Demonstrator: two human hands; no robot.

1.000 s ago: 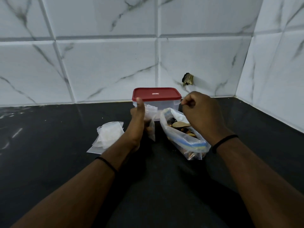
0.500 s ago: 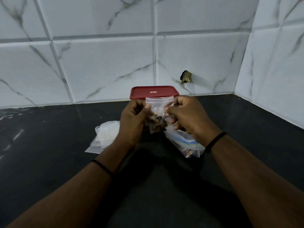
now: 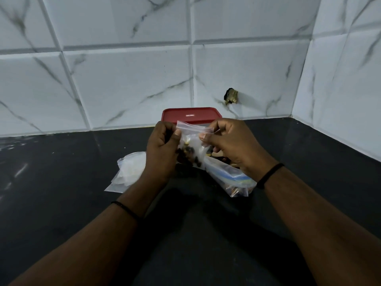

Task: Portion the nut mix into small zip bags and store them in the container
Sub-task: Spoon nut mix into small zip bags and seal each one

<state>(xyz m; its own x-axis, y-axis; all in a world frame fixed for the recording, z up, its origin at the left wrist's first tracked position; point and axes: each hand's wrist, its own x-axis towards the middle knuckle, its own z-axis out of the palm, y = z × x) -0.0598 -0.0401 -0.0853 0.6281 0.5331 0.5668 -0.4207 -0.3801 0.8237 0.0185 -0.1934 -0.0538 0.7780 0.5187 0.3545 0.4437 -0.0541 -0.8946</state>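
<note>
A small clear zip bag (image 3: 192, 145) with dark nuts in its bottom hangs upright above the counter. My left hand (image 3: 162, 149) pinches its top left corner and my right hand (image 3: 228, 145) pinches the top edge at the right. Below my right hand lies the big nut mix bag (image 3: 226, 178) with a blue zip strip, on its side. The container (image 3: 191, 115) with its red lid on stands behind my hands by the wall; its body is hidden.
A pile of empty small zip bags (image 3: 129, 170) lies left of my left hand on the black counter (image 3: 61, 182). White marble tile walls close the back and the right. A small dark fitting (image 3: 232, 96) sticks out of the back wall.
My right hand left the big nut bag and joined the left on the small bag. Both hands lifted it in front of the container, and the right fingers now pinch along its top edge.
</note>
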